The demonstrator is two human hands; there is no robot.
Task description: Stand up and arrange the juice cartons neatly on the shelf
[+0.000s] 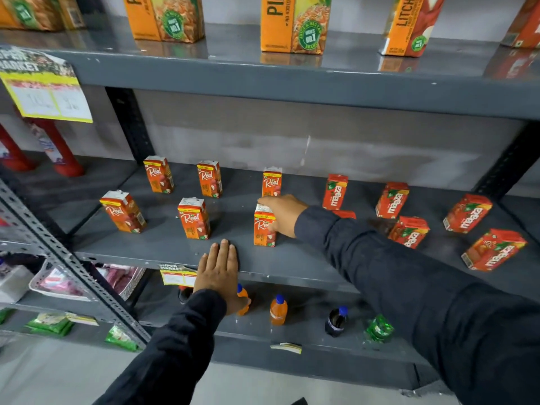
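Several small orange Real juice cartons stand upright in two rows on the grey middle shelf (163, 244). My right hand (285, 213) grips the front-right Real carton (263, 230) from its right side, fingers over its top. Behind it stands another Real carton (272, 182). My left hand (219, 270) rests flat, palm down, on the shelf's front edge and holds nothing. To the right are several red Maaza cartons: two upright (335, 192) (391, 200), one (409, 231) tilted, two lying down (467, 213) (493, 249). One more is partly hidden behind my right sleeve.
Large juice cartons (295, 23) stand on the shelf above. Small drink bottles (278, 309) stand on the shelf below. A slotted metal upright (73, 267) runs at the left, with a price tag (46, 86) hanging above it and red bottles (58, 150) behind.
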